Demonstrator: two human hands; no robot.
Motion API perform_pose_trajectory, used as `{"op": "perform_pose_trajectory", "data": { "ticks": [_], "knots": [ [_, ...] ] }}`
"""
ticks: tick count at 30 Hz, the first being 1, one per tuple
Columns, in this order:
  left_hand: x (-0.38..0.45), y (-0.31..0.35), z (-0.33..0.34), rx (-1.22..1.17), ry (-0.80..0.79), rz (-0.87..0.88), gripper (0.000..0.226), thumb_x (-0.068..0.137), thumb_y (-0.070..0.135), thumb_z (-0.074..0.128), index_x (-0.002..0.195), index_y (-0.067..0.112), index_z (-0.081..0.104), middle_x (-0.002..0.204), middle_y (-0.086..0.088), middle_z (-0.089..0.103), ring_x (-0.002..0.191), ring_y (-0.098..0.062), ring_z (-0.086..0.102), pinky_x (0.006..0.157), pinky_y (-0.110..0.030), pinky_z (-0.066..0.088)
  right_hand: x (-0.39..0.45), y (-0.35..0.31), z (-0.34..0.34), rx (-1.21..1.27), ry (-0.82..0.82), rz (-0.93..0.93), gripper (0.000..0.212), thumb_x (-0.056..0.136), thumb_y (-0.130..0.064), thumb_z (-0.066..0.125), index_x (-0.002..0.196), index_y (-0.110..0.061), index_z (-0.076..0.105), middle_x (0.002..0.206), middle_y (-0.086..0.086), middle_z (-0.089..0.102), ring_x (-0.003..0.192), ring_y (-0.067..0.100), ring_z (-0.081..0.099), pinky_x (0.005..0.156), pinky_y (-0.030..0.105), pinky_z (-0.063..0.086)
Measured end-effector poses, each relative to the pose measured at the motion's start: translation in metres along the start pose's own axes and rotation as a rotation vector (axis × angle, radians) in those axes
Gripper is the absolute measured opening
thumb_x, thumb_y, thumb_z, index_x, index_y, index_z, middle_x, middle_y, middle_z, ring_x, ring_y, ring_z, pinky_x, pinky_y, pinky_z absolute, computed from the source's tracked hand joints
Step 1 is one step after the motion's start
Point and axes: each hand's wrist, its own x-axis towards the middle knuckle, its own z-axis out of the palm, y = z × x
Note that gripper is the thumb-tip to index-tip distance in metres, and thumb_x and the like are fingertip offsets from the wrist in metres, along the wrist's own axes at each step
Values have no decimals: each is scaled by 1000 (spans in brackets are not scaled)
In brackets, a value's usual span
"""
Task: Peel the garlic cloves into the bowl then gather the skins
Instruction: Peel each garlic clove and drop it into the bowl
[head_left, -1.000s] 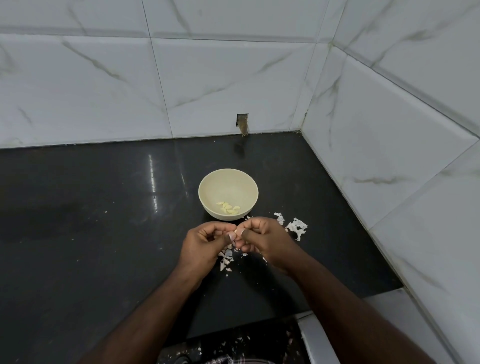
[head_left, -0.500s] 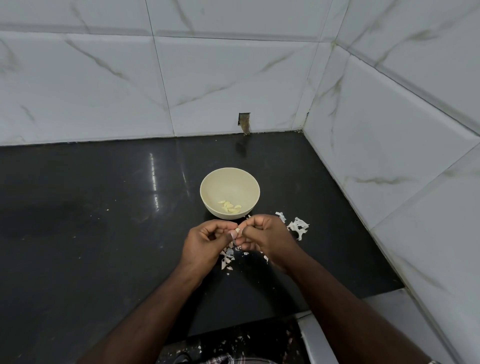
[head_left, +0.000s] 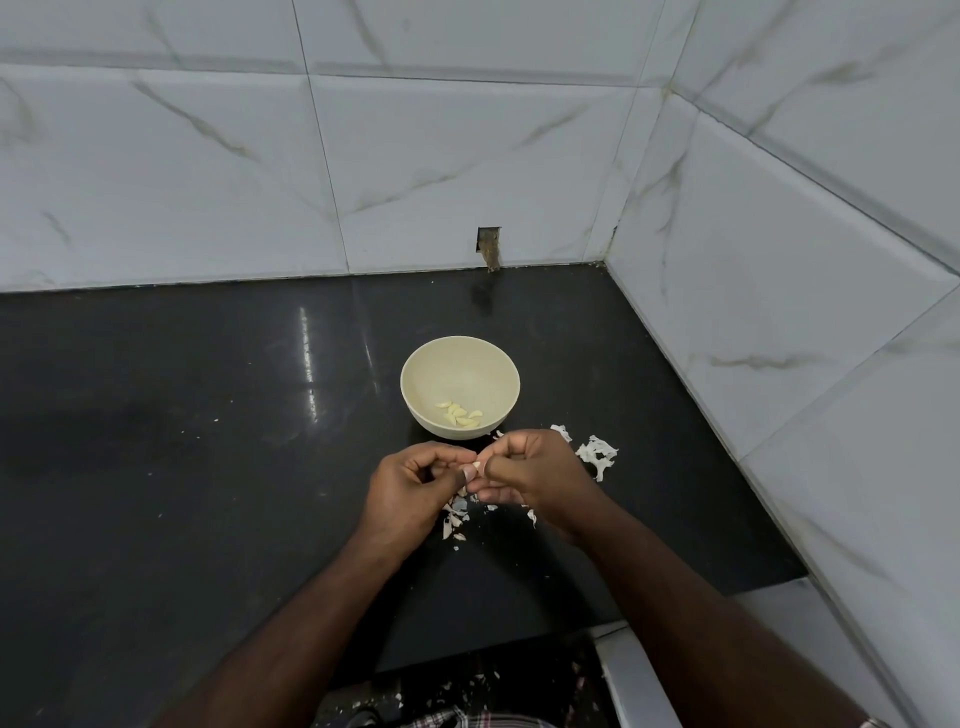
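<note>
The left hand (head_left: 410, 486) and right hand (head_left: 535, 475) meet over the dark surface (head_left: 182, 467), both pinching one garlic clove (head_left: 475, 466) between curled fingertips. To peel it well, I'd hold the clove firm with one hand and strip the skin away in small pulls, low over the surface so flakes drop together. Loose skins (head_left: 456, 517) lie under the hands, more skins at the right. Just beyond stands the bowl (head_left: 415, 384) holding peeled cloves (head_left: 460, 414), its path unobstructed.
</note>
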Motion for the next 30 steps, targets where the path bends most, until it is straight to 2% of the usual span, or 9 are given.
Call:
{"op": "perform_pose_trajectory", "data": {
  "ticks": [3,9,12,15,19,22,23,26,30],
  "knots": [
    [0,-1,1,6,2,-14,16,82,3,78,89,18,80,81,-9,75,78,-27,68,78,-40,58,2,1,2,-39,34,-10,6,87,5,63,85,2,67,75,20,73,72,22,72,70,30,62],
    [1,-3,0,135,-33,25,19,84,10,77,91,27,80,84,7,77,83,-16,72,78,-35,59,5,3,2,-213,83,-64,6,81,-2,68,76,-3,67,70,16,73,65,21,67,66,33,57],
    [1,-1,0,88,-58,-4,20,84,5,77,94,22,79,85,3,77,85,-16,74,82,-37,60,5,4,3,-284,92,-119,7,72,-12,66,74,-5,67,73,17,73,63,20,65,66,38,55],
    [2,1,0,77,-62,-1,16,82,5,78,87,20,78,80,0,76,80,-18,73,76,-33,59,4,7,3,-330,76,-147,6,80,-9,66,75,-5,65,72,16,72,61,16,62,64,36,52],
    [1,2,1,-78,-26,-77,14,81,0,78,86,12,77,75,-4,74,71,-14,67,70,-25,57,6,10,-5,-515,129,-192,15,72,-29,58,73,-15,62,69,6,71,60,14,60,66,42,54],
    [2,0,1,-182,-5,-121,13,81,-2,77,88,9,76,75,-11,71,66,-17,63,64,-23,55,7,10,-15,-573,212,-192,2,76,-18,63,74,-19,64,66,-2,69,56,4,56,64,34,52],
    [2,-1,1,-214,-1,-137,12,82,-4,76,88,7,75,74,-12,70,65,-17,62,62,-22,54,7,10,-19,-588,235,-196,7,76,-14,66,74,-20,65,65,-4,68,56,1,55,63,30,50],
    [4,-3,1,-297,-3,-193,10,83,-5,73,91,2,73,73,-13,71,65,-19,60,61,-21,53,9,11,-29,-623,266,-227,20,80,-8,68,76,-27,71,73,-12,72,65,-1,63,68,26,53],
    [6,-2,3,-360,-3,-244,10,83,-5,72,89,2,72,74,-13,71,69,-20,62,62,-20,53,5,10,-25,-596,235,-293,21,91,-16,66,105,-26,77,96,-16,75,89,-3,68,84,23,54]
  ]
}}
